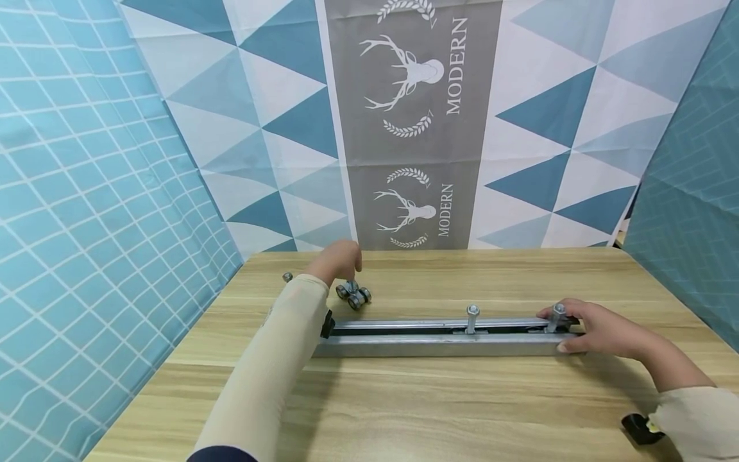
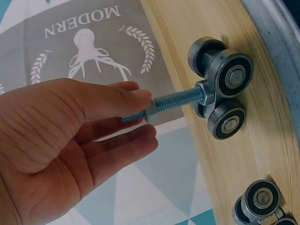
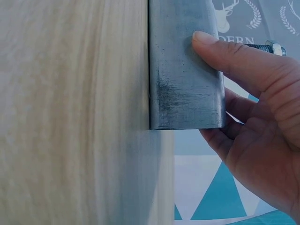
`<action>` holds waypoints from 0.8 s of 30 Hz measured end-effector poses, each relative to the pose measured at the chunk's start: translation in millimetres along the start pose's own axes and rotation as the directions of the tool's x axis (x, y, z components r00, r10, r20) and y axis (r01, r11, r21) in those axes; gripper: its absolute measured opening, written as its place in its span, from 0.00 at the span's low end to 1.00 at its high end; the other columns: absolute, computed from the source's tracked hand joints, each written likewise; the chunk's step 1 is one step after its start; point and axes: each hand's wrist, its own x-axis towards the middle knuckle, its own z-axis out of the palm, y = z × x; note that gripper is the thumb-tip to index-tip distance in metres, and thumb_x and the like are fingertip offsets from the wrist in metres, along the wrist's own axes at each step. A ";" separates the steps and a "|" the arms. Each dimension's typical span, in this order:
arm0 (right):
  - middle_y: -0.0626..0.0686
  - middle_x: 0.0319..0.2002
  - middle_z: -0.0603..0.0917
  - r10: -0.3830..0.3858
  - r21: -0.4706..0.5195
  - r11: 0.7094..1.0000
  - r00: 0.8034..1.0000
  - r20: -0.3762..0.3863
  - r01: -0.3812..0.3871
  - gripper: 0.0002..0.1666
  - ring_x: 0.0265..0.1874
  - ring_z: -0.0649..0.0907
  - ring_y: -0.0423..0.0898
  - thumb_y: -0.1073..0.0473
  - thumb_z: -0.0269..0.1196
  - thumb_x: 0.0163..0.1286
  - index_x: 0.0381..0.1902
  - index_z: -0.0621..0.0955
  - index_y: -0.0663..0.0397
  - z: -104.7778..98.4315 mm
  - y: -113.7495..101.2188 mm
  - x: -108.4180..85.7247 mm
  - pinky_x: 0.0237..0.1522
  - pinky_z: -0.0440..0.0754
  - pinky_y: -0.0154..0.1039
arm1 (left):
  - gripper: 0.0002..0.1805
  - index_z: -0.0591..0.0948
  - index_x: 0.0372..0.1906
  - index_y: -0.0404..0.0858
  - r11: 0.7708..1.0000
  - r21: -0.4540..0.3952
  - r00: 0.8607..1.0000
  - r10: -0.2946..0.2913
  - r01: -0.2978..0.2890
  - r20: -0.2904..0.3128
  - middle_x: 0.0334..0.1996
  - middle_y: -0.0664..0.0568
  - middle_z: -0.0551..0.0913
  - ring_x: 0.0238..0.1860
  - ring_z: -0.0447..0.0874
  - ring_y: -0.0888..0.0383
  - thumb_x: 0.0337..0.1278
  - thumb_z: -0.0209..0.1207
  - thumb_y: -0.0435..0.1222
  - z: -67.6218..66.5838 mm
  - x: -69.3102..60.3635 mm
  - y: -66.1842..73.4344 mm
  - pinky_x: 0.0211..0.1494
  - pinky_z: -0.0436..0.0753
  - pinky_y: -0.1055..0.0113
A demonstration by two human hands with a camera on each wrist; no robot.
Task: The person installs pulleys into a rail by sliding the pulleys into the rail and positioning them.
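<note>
My left hand (image 1: 337, 260) pinches the threaded bolt (image 2: 180, 99) of a four-wheeled roller trolley (image 1: 353, 295) between thumb and fingers. A hex nut (image 2: 150, 111) sits on the bolt near the fingertips. Whether the trolley's wheels touch the table, I cannot tell. In front of it lies a slotted metal track (image 1: 439, 348), its left end hidden by the left sleeve. My right hand (image 1: 606, 330) grips the track's right end, its thumb on the near side wall (image 3: 187, 89). Two bolts, one mid-track (image 1: 472, 319) and one by the right hand (image 1: 558, 316), stand up from the slot.
Another roller trolley (image 2: 262, 199) is on the wooden table (image 1: 433, 410); the left arm mostly covers it in the head view. Patterned cloth (image 1: 416, 128) hangs behind the table's back edge. A small black object (image 1: 642, 428) is at the right sleeve.
</note>
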 end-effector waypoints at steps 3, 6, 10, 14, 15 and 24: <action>0.56 0.52 0.77 0.005 -0.015 1.000 1.000 0.000 -0.005 0.37 0.47 0.75 0.33 0.53 0.73 0.55 0.61 0.76 0.58 0.9 0.0 0.5 0.41 0.77 0.36 | 0.17 0.87 0.45 0.36 0.999 -0.024 1.000 -0.021 0.022 0.019 0.46 0.46 0.85 0.51 0.80 0.48 0.49 0.61 0.20 0.9 2.0 -1.5 0.49 0.81 0.60; 0.56 0.53 0.77 0.005 -0.022 1.000 1.000 -0.001 -0.005 0.37 0.47 0.75 0.33 0.53 0.73 0.55 0.61 0.76 0.58 1.0 -0.1 0.5 0.41 0.76 0.37 | 0.17 0.87 0.45 0.36 0.998 -0.055 0.999 -0.043 0.045 0.033 0.45 0.47 0.85 0.45 0.81 0.51 0.49 0.61 0.20 3.3 4.9 -3.0 0.40 0.81 0.64; 0.55 0.53 0.77 0.002 -0.024 1.000 1.000 -0.009 -0.002 0.37 0.47 0.75 0.32 0.51 0.73 0.54 0.60 0.76 0.56 0.5 -0.6 -0.5 0.41 0.77 0.36 | 0.16 0.87 0.43 0.35 0.997 -0.070 0.999 -0.040 0.041 0.021 0.42 0.47 0.86 0.43 0.81 0.51 0.48 0.63 0.21 6.2 8.8 -5.0 0.39 0.82 0.64; 0.54 0.52 0.77 0.004 -0.025 1.000 1.000 -0.010 -0.004 0.37 0.47 0.74 0.31 0.49 0.73 0.55 0.61 0.77 0.56 -1.0 -0.4 -1.2 0.41 0.77 0.35 | 0.13 0.88 0.39 0.35 0.998 -0.057 1.000 -0.016 0.015 -0.008 0.39 0.48 0.86 0.44 0.82 0.50 0.47 0.64 0.22 7.7 10.8 -6.5 0.42 0.83 0.62; 0.55 0.52 0.76 0.003 -0.021 1.000 1.000 -0.008 -0.003 0.37 0.47 0.74 0.31 0.49 0.73 0.55 0.61 0.76 0.56 -1.1 -0.4 -1.2 0.41 0.77 0.35 | 0.12 0.88 0.38 0.36 0.998 -0.055 1.000 -0.013 0.013 -0.012 0.38 0.48 0.86 0.43 0.82 0.50 0.47 0.64 0.22 7.9 10.8 -6.8 0.41 0.83 0.62; 0.54 0.50 0.77 -0.011 -0.031 0.999 1.000 -0.010 0.011 0.37 0.45 0.75 0.35 0.52 0.74 0.54 0.60 0.76 0.58 1.2 -0.5 0.2 0.40 0.76 0.37 | 0.08 0.88 0.31 0.36 0.997 -0.071 1.000 -0.009 0.008 -0.013 0.31 0.51 0.86 0.31 0.82 0.56 0.45 0.65 0.23 7.8 6.6 -8.5 0.36 0.82 0.64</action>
